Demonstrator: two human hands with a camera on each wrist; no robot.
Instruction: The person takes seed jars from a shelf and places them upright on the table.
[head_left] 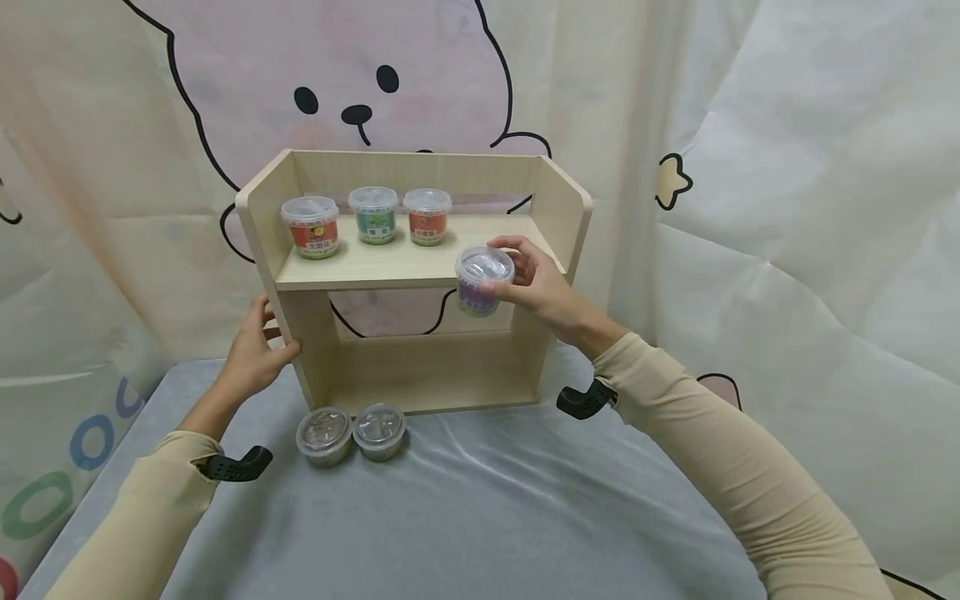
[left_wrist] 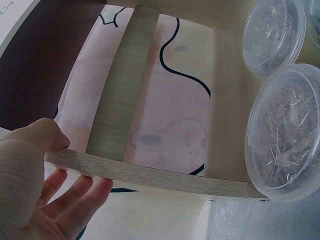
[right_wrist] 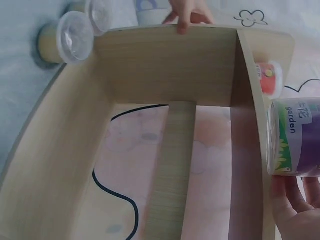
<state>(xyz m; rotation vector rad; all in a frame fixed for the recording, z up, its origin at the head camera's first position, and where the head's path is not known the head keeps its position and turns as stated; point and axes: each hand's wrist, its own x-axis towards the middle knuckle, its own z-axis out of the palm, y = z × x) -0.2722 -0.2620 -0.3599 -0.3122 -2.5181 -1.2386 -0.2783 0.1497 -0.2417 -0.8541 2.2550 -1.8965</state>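
Observation:
My right hand (head_left: 546,293) holds a small lidded plastic tub (head_left: 476,293) with a purple label, thumb in front and fingers round the far side. It hovers at the front edge of the upper board of a small wooden shelf (head_left: 352,272), near its right end. In the right wrist view, the purple label (right_wrist: 306,140) carries the word "garden". My left hand (head_left: 251,354) grips the shelf's left side panel (left_wrist: 150,172), thumb inside and fingers outside. On the upper board stand a red-labelled tub (head_left: 313,233), a green-labelled tub (head_left: 376,222) and another red-labelled tub (head_left: 427,223).
Two more lidded tubs, one left (head_left: 324,437) and one right (head_left: 380,432), stand on the grey-blue tablecloth (head_left: 480,517) before the shelf's lower left corner. A printed curtain (head_left: 600,100) hangs behind the shelf. Each wrist bears a black camera mount.

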